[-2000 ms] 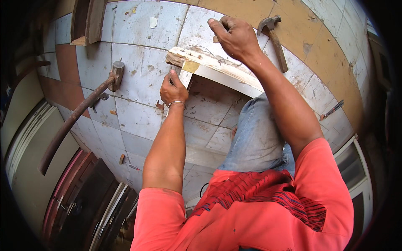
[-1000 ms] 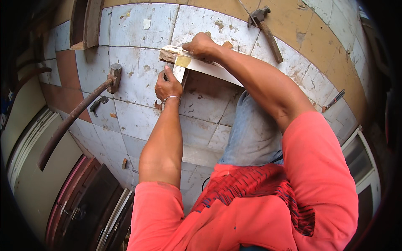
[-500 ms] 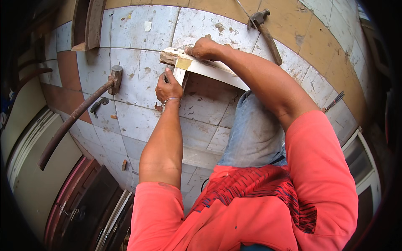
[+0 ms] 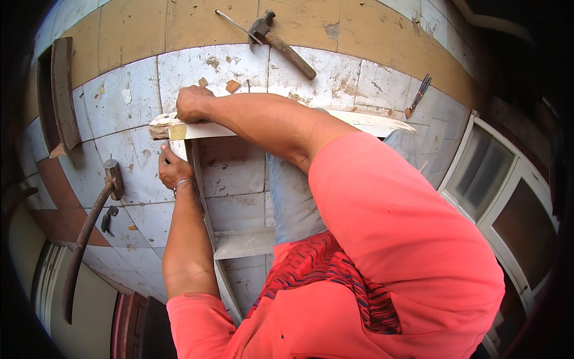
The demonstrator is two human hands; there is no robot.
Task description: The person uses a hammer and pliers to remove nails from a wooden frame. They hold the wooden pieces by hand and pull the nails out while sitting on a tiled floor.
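On tiled floor: white wood strip (image 4: 251,128), L end under clenched right hand (image 4: 192,103); left hand (image 4: 173,169) pinching upright frame piece (image 4: 195,173) just below; hammer (image 4: 281,43) far

Your one view comes from the head camera, left of the worn pair, looking steeply down over your own coral-red shirt front (image 4: 388,251) onto the worn white and tan tiled floor (image 4: 239,173); the fisheye bends the tile joints toward a dark rim. It sits close: both forearms rise from the lower edge, the left hand (image 4: 173,169) and right hand (image 4: 192,103) meet near upper centre at the chipped white-painted wooden board (image 4: 371,122), well within arm's reach. At the edges you catch a wooden-handled claw hammer (image 4: 281,42) at top and a white-framed glass door (image 4: 502,197) at right; no second view overlaps it.
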